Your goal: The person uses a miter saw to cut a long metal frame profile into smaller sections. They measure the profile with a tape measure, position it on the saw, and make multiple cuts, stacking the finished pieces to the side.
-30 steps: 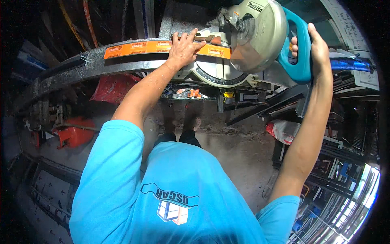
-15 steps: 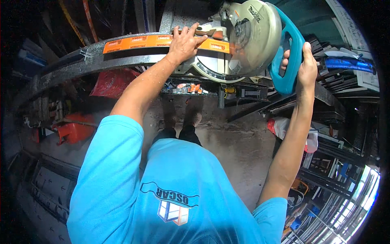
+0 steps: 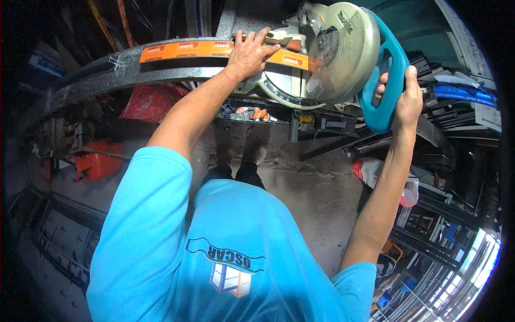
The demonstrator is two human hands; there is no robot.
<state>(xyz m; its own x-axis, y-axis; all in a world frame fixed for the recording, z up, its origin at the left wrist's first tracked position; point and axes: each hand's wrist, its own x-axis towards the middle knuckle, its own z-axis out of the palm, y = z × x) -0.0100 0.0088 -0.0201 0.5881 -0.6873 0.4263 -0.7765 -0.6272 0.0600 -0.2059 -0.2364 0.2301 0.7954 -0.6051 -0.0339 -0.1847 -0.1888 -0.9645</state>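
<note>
Gripping the teal handle (image 3: 397, 60), the right hand (image 3: 409, 102) has its fingers curled through the loop and its thumb up the outer side, a closed hold if ever I saw one! Just left of that fist sits the saw (image 3: 348, 59), its big cream cover rounded and its clear guard facing the other hand. And look at the left hand (image 3: 248, 56): fingers spread wide across the orange strip (image 3: 185, 50), tips reaching over its far edge, palm on the near side. That strip runs out on both sides of the left hand, its long part to the left, its short right end meeting the saw's guard; whether the blade touches it, I can't tell from here. Below the left hand, a grey metal rail (image 3: 155, 78) curves away to the left, and the round saw base (image 3: 289, 95) sits just to the right. Under the left forearm there's some crumpled red sheeting (image 3: 154, 104), with a red container (image 3: 99, 162) farther out. Between the forearms, nearer the body, orange scraps (image 3: 258, 114) lie near a yellow tape measure (image 3: 306, 122). Right of the right hand, a blue bundle (image 3: 462, 93); below its wrist, a red-and-white bag (image 3: 370, 172) beside the forearm.
</note>
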